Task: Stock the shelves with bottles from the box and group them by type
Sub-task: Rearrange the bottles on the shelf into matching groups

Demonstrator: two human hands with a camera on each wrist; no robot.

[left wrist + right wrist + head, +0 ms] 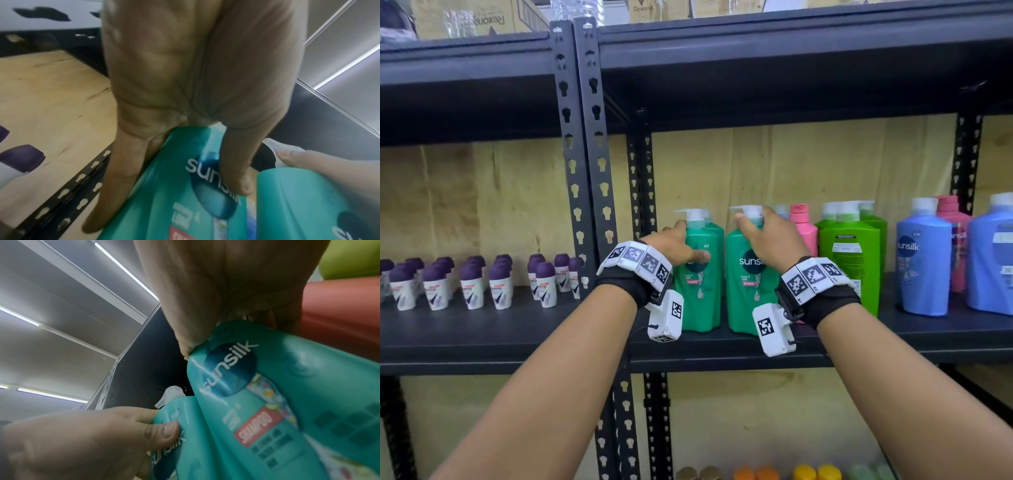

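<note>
Two upright teal bottles, side by side: left hand (677, 244) grips left bottle (702, 294), right hand (770, 236) at 3 o'clock grips right bottle (748, 291) by its shoulder.

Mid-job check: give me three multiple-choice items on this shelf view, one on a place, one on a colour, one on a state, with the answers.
1. Where do the small purple-capped bottles stand?
A. left bay of the same shelf
B. top shelf
C. right of the blue bottles

2. What colour are the two bottles under the hands?
A. pink
B. teal green
C. blue

3. What is the left hand doing?
A. hanging free
B. lifting a box
C. gripping a bottle

Answers:
1 A, they stand left of the upright post.
2 B, the left teal bottle and right teal bottle match.
3 C, its thumb crosses the label, while the right hand grips the other's shoulder.
</note>
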